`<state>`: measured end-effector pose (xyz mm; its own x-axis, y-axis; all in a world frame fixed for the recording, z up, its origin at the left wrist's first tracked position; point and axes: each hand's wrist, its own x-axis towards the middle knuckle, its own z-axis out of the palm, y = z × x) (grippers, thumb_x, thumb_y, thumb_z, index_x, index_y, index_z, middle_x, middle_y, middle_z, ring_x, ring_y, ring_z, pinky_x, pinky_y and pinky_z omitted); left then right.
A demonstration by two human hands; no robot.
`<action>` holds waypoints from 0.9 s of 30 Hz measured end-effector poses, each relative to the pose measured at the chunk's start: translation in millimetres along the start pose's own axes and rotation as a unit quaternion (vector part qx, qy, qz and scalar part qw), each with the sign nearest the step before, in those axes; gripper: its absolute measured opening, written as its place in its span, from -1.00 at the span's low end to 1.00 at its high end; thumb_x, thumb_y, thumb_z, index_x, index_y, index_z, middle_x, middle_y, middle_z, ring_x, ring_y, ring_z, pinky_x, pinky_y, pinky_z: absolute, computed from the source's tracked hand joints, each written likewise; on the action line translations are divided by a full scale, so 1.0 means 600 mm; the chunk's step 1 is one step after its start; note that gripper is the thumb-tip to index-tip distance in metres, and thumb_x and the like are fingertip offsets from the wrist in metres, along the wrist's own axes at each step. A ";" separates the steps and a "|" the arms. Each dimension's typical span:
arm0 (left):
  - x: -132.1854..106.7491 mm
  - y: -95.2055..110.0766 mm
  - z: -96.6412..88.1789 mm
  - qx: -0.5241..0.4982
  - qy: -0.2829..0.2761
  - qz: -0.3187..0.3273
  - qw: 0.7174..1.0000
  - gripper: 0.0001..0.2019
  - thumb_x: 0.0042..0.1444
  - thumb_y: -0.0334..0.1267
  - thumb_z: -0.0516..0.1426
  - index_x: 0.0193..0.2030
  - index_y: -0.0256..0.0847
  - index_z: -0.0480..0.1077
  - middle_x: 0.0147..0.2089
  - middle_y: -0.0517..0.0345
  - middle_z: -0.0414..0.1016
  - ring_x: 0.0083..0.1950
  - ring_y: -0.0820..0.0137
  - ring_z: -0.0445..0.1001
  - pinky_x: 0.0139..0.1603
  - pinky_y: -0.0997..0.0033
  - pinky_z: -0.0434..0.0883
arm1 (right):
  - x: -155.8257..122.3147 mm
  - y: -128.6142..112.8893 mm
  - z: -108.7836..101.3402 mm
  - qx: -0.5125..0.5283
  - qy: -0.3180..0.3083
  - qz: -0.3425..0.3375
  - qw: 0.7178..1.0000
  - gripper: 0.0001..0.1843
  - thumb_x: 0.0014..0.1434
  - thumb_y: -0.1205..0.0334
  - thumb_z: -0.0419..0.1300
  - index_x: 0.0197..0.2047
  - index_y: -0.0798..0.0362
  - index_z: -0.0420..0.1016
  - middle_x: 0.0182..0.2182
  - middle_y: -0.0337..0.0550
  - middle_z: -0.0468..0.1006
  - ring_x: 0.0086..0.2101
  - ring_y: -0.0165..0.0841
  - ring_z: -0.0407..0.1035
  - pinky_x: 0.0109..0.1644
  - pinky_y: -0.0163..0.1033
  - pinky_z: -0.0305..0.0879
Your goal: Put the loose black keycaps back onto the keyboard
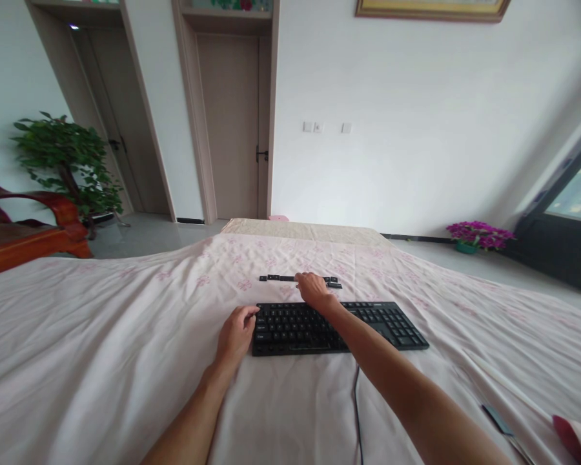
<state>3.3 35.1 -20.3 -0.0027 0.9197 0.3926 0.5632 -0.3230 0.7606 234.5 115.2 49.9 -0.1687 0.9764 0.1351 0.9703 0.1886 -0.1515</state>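
A black keyboard [290, 326] lies on the pale cloth, and its front row looks bare of keycaps. At its far left corner, my left hand [235, 332] grips the edge with fingers and thumb. My right hand [314, 289] reaches across the keyboard to a line of loose black keycaps behind it. Its fingers are bent together over the line, hiding whatever is between them. To their left lie a long keycap [286, 279] and small keycaps [263, 278]. On the right are another small keycap [334, 279] and a wider keycap [336, 285].
The keyboard cable [357, 407] runs toward me over the wrinkled flowered cloth [126, 336]. A flat dark tool [498, 420] lies at the lower right, near a red item [571, 439]. A wooden chair [33, 226] stands left; purple flowers [481, 234] sit on the floor at right.
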 end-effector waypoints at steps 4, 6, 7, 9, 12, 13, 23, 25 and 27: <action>-0.003 0.016 -0.008 -0.047 0.039 0.036 0.997 -0.75 0.11 -0.27 0.08 -0.06 -0.16 0.42 -0.05 0.07 0.48 -0.02 0.34 0.46 0.09 0.27 0.36 | -0.035 -0.031 -0.002 0.138 0.003 -0.002 0.990 -0.73 0.20 0.25 0.08 -0.06 0.01 0.50 -0.33 -0.14 0.58 -0.36 -0.40 0.41 -0.32 -0.36 0.23; -0.005 0.031 -0.013 -0.090 0.052 0.055 0.993 -0.72 0.12 -0.22 0.10 -0.01 -0.16 0.40 -0.01 0.06 0.45 0.00 0.35 0.45 0.12 0.26 0.35 | -0.061 -0.053 0.002 0.327 -0.008 0.001 0.945 -0.73 0.16 0.21 0.11 -0.09 0.05 0.51 -0.45 -0.21 0.54 -0.51 -0.48 0.33 -0.47 -0.40 0.15; -0.007 0.039 -0.015 -0.112 0.054 0.063 0.990 -0.70 0.13 -0.20 0.10 0.00 -0.16 0.39 0.01 0.05 0.45 0.00 0.35 0.45 0.12 0.27 0.36 | -0.075 -0.064 0.003 0.445 -0.022 0.006 0.895 -0.74 0.13 0.19 0.15 -0.13 0.08 0.52 -0.50 -0.23 0.50 -0.55 -0.50 0.27 -0.51 -0.41 0.10; -0.009 0.055 -0.016 -0.142 0.047 0.080 0.985 -0.70 0.12 -0.19 0.12 -0.01 -0.16 0.41 0.01 0.04 0.44 0.02 0.34 0.44 0.10 0.28 0.38 | -0.100 -0.082 0.005 0.624 -0.051 0.019 0.779 -0.74 0.02 0.15 0.26 -0.23 0.11 0.54 -0.53 -0.25 0.46 -0.57 -0.54 0.20 -0.55 -0.43 0.02; -0.012 0.071 -0.014 -0.159 0.042 0.109 0.980 -0.77 0.11 -0.19 0.14 -0.09 -0.16 0.46 -0.03 0.05 0.45 0.02 0.33 0.44 0.06 0.31 0.42 | -0.127 -0.101 0.005 0.736 -0.090 0.047 0.669 -0.66 -0.14 0.11 0.38 -0.29 0.12 0.53 -0.50 -0.26 0.45 -0.57 -0.58 0.16 -0.57 -0.45 -0.04; -0.013 0.074 -0.012 -0.162 0.044 0.114 0.979 -0.78 0.11 -0.20 0.14 -0.11 -0.15 0.46 -0.04 0.05 0.45 0.01 0.33 0.44 0.04 0.32 0.43 | -0.133 -0.105 0.005 0.753 -0.100 0.056 0.648 -0.64 -0.17 0.11 0.41 -0.30 0.12 0.53 -0.50 -0.27 0.44 -0.57 -0.59 0.16 -0.58 -0.46 -0.05; -0.021 0.088 -0.017 -0.074 0.054 0.140 0.986 -0.85 0.12 -0.23 0.11 -0.18 -0.16 0.43 -0.07 0.05 0.49 0.00 0.32 0.45 0.06 0.29 0.40 | -0.160 -0.119 0.008 0.769 -0.118 0.113 0.618 -0.60 -0.23 0.06 0.44 -0.36 0.13 0.51 -0.57 -0.33 0.35 -0.56 -0.58 0.17 -0.60 -0.46 -0.08; -0.023 0.090 -0.019 -0.028 0.048 0.145 0.988 -0.86 0.11 -0.23 0.11 -0.19 -0.14 0.42 -0.10 0.07 0.51 -0.01 0.31 0.46 0.07 0.27 0.39 | -0.165 -0.116 0.007 0.752 -0.121 0.121 0.637 -0.60 -0.20 0.02 0.42 -0.36 0.13 0.52 -0.56 -0.30 0.36 -0.55 -0.56 0.18 -0.60 -0.45 -0.07; -0.025 0.091 -0.019 0.017 0.044 0.157 0.986 -0.87 0.10 -0.25 0.12 -0.20 -0.12 0.42 -0.11 0.09 0.52 -0.02 0.30 0.46 0.07 0.25 0.38 | -0.169 -0.114 0.007 0.734 -0.125 0.120 0.657 -0.60 -0.19 0.00 0.41 -0.36 0.13 0.52 -0.56 -0.29 0.37 -0.55 -0.55 0.18 -0.60 -0.45 -0.08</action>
<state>24.6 1.1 21.2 0.1045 0.7519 0.6510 0.5745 -0.5799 0.5776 184.4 3.9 42.6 -0.2422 0.9490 -0.2019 -0.2082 -0.2540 -0.9445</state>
